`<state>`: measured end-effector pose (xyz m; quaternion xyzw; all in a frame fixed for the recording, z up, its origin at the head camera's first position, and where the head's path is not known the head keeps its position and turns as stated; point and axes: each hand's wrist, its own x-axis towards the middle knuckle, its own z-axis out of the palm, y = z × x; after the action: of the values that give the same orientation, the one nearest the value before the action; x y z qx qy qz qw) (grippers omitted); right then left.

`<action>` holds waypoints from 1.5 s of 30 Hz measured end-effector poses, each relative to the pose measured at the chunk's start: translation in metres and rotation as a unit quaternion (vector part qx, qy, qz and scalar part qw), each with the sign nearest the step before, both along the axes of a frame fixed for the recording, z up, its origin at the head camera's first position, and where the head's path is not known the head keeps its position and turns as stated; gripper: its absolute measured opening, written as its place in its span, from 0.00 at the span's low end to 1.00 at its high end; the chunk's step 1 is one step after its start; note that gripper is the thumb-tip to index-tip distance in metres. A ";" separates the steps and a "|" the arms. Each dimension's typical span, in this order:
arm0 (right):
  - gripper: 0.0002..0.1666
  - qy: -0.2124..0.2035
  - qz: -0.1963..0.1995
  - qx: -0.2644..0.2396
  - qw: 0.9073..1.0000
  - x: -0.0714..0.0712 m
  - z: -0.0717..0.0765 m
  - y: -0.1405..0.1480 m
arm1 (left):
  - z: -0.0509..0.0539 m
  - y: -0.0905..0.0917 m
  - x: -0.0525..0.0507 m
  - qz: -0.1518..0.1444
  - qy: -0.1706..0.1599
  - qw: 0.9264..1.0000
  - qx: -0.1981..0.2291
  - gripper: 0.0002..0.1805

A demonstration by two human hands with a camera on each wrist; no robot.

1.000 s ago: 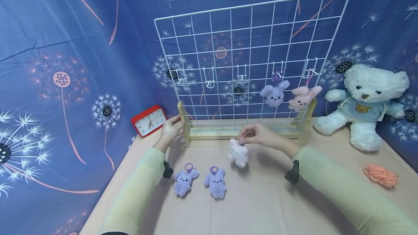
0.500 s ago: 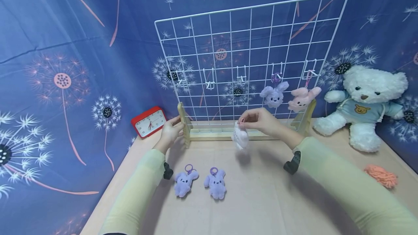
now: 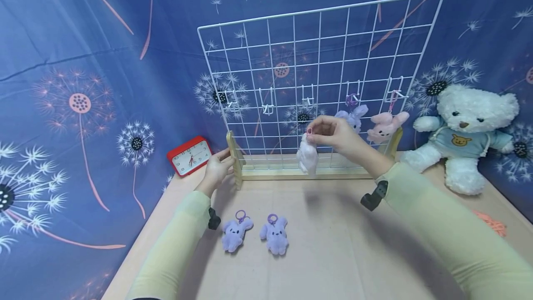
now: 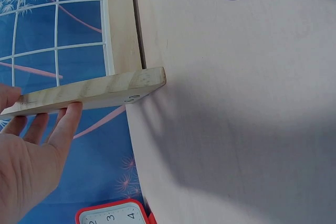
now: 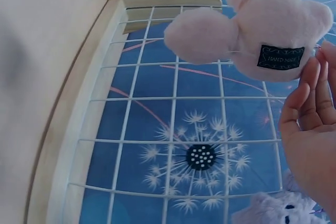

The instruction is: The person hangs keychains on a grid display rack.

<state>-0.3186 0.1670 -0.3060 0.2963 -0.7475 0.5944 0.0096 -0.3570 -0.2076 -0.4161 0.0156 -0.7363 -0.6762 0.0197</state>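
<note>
My right hand (image 3: 336, 137) pinches the small pink ring of a pale pink plush keychain (image 3: 307, 155), which dangles in front of the lower part of the white wire grid (image 3: 319, 61). In the right wrist view the back of this plush (image 5: 210, 35) shows, with a dark label. My left hand (image 3: 217, 170) grips the wooden end piece (image 4: 105, 90) of the grid's stand, thumb on one side and fingers on the other. Three bare white hooks (image 3: 307, 101) sit on the grid. Right of them hang a purple plush (image 3: 355, 117), partly behind my right hand, and a pink plush (image 3: 385, 126).
Two purple plush keychains (image 3: 234, 234) lie on the table (image 3: 325, 253) in front. A red clock (image 3: 190, 156) stands behind my left hand. At the right sit a white teddy bear (image 3: 464, 138) and an orange yarn bundle (image 3: 491, 222), partly covered by my right sleeve.
My right hand has lifted the pale pink plush from near the table up towards the hooks, and the plush has turned. My left hand keeps its place on the stand.
</note>
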 end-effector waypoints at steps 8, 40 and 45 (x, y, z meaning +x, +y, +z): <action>0.08 0.013 -0.025 -0.027 0.999 -0.003 0.011 -0.003 | -0.001 -0.001 -0.001 0.001 0.001 1.000 -0.003 0.31; 0.10 0.034 -0.078 -0.108 0.990 -0.019 0.029 -0.012 | -0.001 0.000 0.000 0.002 -0.003 1.000 0.002 0.31; 0.10 0.034 -0.086 -0.103 0.990 -0.023 0.028 -0.015 | 0.000 0.000 0.001 0.002 -0.001 1.000 0.000 0.31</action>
<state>-0.3412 0.1516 -0.2782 0.2486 -0.7042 0.6547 0.1167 -0.3558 -0.2075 -0.4161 0.0175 -0.7361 -0.6764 0.0199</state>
